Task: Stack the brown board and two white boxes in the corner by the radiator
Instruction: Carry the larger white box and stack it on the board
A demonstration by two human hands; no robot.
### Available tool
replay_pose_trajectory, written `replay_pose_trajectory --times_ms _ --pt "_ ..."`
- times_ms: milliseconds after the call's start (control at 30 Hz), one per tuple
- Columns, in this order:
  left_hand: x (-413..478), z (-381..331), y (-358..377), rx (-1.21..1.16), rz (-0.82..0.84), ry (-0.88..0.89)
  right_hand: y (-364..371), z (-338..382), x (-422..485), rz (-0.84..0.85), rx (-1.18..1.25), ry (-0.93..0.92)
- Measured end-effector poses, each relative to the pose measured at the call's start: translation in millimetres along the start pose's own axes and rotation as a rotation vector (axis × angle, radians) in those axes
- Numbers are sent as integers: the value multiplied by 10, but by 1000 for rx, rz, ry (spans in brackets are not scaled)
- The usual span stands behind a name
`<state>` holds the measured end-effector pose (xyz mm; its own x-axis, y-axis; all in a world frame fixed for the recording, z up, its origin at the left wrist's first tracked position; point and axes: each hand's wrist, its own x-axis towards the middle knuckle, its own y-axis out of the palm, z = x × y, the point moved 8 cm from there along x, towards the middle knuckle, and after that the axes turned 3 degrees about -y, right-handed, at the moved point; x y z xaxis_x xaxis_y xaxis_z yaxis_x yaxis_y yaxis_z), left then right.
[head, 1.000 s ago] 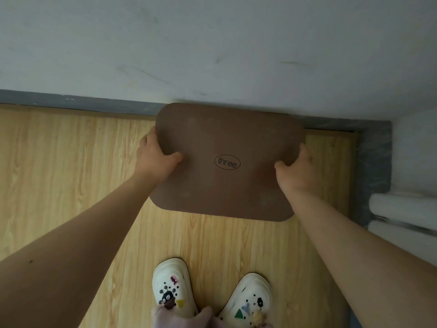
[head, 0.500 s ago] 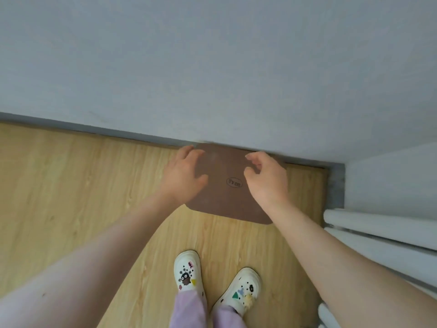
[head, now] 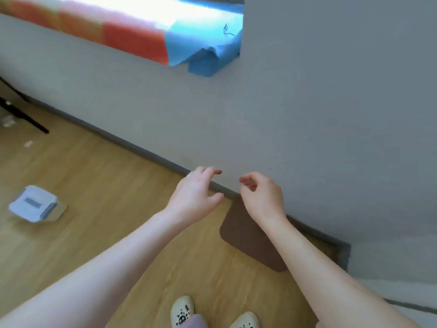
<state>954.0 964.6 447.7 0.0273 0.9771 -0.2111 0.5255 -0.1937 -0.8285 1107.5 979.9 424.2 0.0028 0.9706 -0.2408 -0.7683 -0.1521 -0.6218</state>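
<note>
The brown board point(head: 248, 237) lies flat on the wooden floor against the grey skirting, near the room's corner; my right forearm hides part of it. My left hand point(head: 196, 197) hovers above the floor just left of the board, fingers apart and holding nothing. My right hand point(head: 262, 197) is raised over the board's far end, fingers loosely curled and empty. A white box point(head: 33, 205) sits on the floor far to the left, resting on a piece of brown cardboard. I see no second white box.
A grey wall point(head: 307, 114) runs diagonally behind the hands, with a window ledge draped in orange and blue cloth point(head: 179, 36) above. Black stand legs point(head: 26, 117) reach in at the far left. My white shoes point(head: 182, 311) are at the bottom.
Both hands have let go of the brown board and lifted off it. The view has swung up and to the left, bringing the white box and the window ledge into sight.
</note>
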Motion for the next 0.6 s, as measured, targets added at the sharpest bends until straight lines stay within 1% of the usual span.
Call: replay_pose_trajectory --times_ms 167,200,333,433,600 --pt "-532 236 -894 -72 -130 -78 128 1054 -374 51 -20 -151" --pt "-552 242 -956 -73 -133 -79 138 1128 -390 51 -17 -156" --pt "-1035 511 -1622 -65 -248 -99 337 1852 -758 72 -26 -264" --pt "-1483 855 -2047 -76 -313 -127 580 2356 -1126 87 -50 -336" --pt "-2225 1484 -2581 -114 -415 -183 1082 2928 -1771 130 -61 -400"
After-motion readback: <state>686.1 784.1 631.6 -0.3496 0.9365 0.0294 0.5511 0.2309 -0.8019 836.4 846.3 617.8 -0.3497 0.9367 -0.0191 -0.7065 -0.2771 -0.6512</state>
